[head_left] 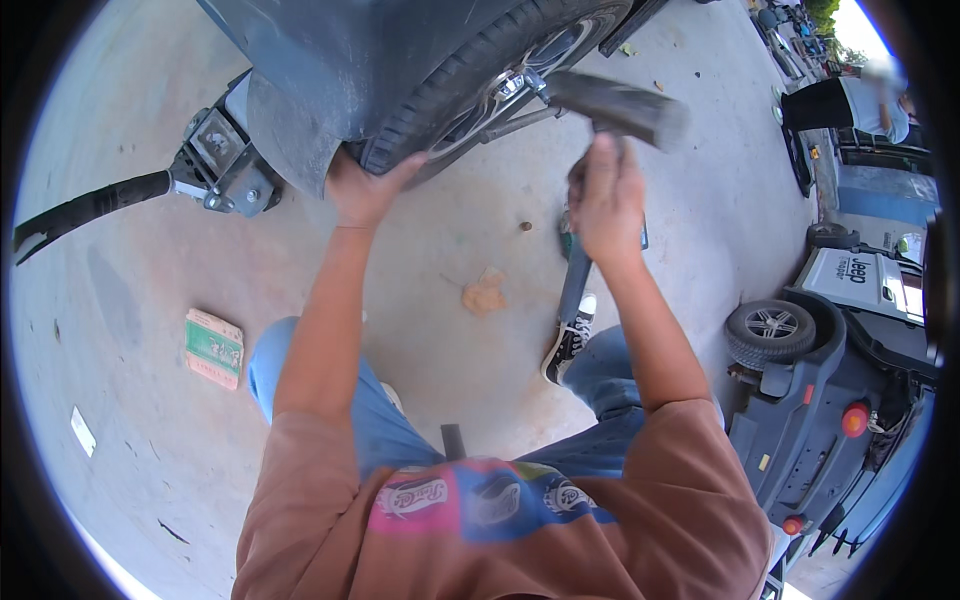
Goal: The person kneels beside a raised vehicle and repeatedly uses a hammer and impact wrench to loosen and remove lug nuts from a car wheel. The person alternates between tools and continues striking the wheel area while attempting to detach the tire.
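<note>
My right hand (608, 205) is closed around the handle of a hammer (632, 110). Its dark, thick head is smeared by motion and hangs beside the wheel's hub, while the blue-grey handle runs down below my fist. At the upper middle, a black tire (470, 75) sits on a silver wheel rim (560, 50) under a dark grey fender (330, 70). My left hand (368, 190) grips the tire's near edge, thumb along the tread side. The other fingers are hidden between tire and fender. A bright metal piece (515, 85) shows at the hub, near the hammer head.
Left of the fender, a metal bracket (222, 155) carries a black bar. A green-and-white box (214, 348) lies on the concrete floor, with a dry leaf (485, 292) between my feet. On the right stand a grey vehicle (800, 430) with a spare wheel and another person (845, 105).
</note>
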`<state>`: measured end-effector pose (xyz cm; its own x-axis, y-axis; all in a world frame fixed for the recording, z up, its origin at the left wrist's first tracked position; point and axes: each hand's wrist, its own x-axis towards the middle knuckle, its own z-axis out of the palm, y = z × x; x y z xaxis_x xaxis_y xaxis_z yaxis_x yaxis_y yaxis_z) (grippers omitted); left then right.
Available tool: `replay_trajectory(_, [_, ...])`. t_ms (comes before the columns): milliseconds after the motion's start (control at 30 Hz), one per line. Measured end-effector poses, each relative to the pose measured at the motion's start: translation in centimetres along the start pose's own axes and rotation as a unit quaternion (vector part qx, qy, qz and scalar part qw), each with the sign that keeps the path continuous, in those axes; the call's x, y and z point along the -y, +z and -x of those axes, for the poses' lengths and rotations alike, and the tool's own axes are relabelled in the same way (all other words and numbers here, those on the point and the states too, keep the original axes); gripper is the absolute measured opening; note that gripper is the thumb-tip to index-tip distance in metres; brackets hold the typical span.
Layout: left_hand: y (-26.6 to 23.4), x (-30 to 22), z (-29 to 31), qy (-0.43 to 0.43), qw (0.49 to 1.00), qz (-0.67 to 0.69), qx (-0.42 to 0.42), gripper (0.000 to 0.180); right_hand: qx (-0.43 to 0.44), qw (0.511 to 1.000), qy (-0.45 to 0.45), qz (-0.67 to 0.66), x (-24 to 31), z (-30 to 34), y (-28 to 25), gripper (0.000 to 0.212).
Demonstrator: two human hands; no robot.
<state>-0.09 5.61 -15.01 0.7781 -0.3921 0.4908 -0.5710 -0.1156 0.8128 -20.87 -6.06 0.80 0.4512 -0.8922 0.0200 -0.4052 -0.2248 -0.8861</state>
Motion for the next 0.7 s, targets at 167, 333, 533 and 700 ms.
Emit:
replay_trajectory(167, [0.5, 1.0, 0.6, 0.012, 1.000, 0.012, -0.021, 0.110, 0.109, 0.981, 0.156, 0.040, -2.8, -1.5, 1.0, 0.048])
replay_trajectory(333, [0.9, 1.1, 0.1, -0.120, 0.980, 0.136, -0.079, 0.078, 0.131, 0.977, 0.164, -0.042, 3.9, -2.0, -3.5, 0.047])
replay_trajectory(533, [2.5, 0.9, -0.7, -0.296, 0.912, 0.256, -0.121, 0.053, -0.040, 0.998, 0.020, -0.046, 0.8, -0.5, -0.6, 0.044])
replay_trajectory(700, [3.7, 6.6, 1.9, -0.320, 0.860, 0.376, -0.127, 0.061, 0.151, 0.980, 0.122, 0.047, -2.1, -2.4, 2.3, 0.050])
